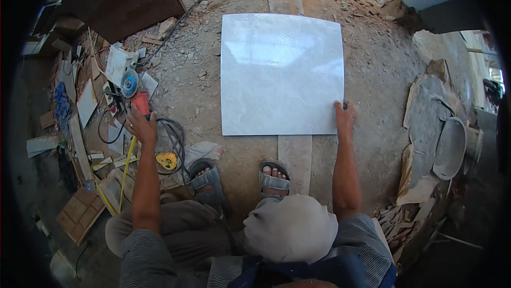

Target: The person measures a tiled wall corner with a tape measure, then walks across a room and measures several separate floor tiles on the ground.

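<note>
A large, glossy pale grey tile (pixel 282 75) lies flat in front of me across a plank (pixel 294 160). My right hand (pixel 345 118) grips its right edge near the closest corner, with the thumb on the top face and the other fingers curled at the side. On the left, my left hand (pixel 140 126) is closed around the rear of a red angle grinder (pixel 140 102). The grinder's blue disc (pixel 129 83) points away from me, beside a white box-like piece (pixel 120 64). The palm partly hides the grinder's back end.
Near my left foot lie a yellow tape measure (pixel 166 161), with yellow tape strips beside it, and a coiled black cable (pixel 173 131). Broken tile pieces (pixel 87 102) litter the left side. An oval whitish basin (pixel 450 148) and a rubble pile (pixel 402 224) are at right.
</note>
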{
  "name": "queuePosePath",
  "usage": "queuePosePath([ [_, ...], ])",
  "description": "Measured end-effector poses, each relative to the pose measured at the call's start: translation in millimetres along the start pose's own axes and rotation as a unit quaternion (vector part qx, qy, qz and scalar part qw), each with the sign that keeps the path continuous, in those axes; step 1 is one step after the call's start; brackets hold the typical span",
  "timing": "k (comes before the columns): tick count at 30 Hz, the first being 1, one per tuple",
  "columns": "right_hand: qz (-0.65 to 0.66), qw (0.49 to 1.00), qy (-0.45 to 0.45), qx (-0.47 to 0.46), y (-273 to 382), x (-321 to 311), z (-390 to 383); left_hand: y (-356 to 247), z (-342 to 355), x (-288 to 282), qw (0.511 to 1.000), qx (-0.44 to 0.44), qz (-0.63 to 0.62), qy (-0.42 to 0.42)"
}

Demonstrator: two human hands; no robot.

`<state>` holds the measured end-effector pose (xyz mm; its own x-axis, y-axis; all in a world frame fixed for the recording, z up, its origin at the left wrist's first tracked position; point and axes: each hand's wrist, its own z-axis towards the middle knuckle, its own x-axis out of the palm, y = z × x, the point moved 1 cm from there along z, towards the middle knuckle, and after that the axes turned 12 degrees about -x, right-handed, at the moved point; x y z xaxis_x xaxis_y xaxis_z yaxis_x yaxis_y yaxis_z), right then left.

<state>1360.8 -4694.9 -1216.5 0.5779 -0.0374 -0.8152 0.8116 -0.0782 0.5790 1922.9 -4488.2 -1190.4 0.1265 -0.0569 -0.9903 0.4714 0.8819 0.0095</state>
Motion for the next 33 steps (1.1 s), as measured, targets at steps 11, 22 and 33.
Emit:
queuePosePath([
  [11,0.024,0.999,0.003,0.027,15.1,6.4,0.3,-198.8,-97.6,25.1,0.867,-0.103,-0.371,0.316],
  [22,0.22,0.97,-0.014,0.105,18.7,4.3,-10.9,-179.3,-93.2,31.7,0.787,-0.264,-0.459,0.317],
  [33,0.282,0.959,0.013,0.036,96.5,72.3,-4.5,-118.3,-28.2,43.7,0.748,-0.293,-0.529,0.273],
])
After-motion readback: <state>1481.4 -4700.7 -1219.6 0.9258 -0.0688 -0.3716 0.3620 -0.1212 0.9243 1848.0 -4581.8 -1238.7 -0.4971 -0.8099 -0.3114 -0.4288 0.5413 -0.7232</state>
